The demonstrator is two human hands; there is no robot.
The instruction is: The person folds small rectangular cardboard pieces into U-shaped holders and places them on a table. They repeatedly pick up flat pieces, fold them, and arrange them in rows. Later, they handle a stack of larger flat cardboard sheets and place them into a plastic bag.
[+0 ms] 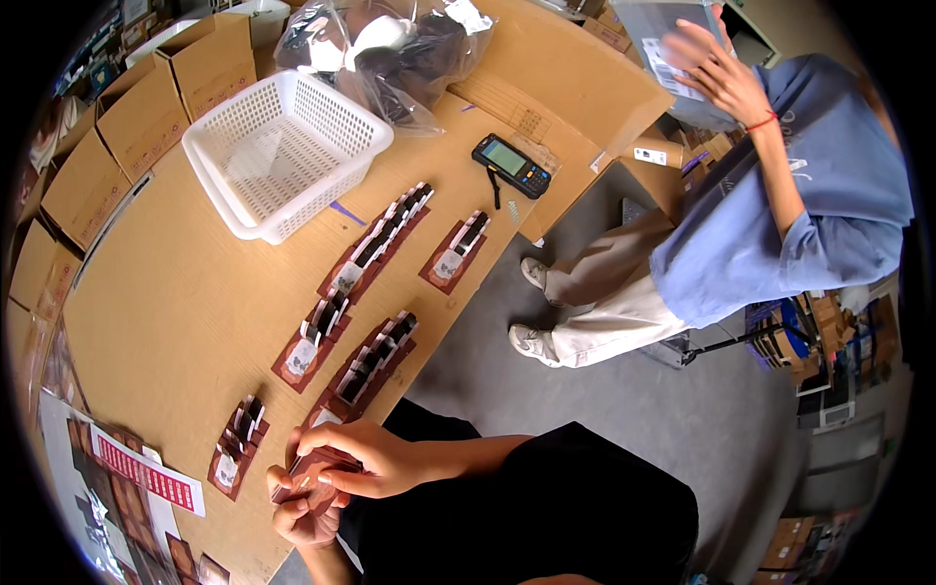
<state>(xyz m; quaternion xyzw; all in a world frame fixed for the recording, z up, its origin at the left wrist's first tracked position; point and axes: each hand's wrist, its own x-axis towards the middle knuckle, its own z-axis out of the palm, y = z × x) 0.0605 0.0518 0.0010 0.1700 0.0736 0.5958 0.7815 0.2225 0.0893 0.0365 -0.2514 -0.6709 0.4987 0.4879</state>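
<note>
Between my two hands, near the table's front edge, is a reddish-brown printed card [310,485]. My left hand [307,517] grips it from below and the left, its fingers curled. My right hand [375,460] comes in from the right and pinches its upper side with thumb and fingers. Just beyond my hands lies an overlapping row of similar brown cards [366,366] with black and white pieces on them. To the left is a shorter group of cards [237,447]. More such rows [310,341] lie farther up the table; what the black pieces are is too small to tell.
A white perforated basket [283,210] and a handheld scanner [512,166] stand at the back, with a clear plastic bag [390,58] behind. Cardboard boxes [141,117] line the left edge. A red-and-white label sheet [146,468] lies front left. Another person [770,214] stands right, holding a clear package.
</note>
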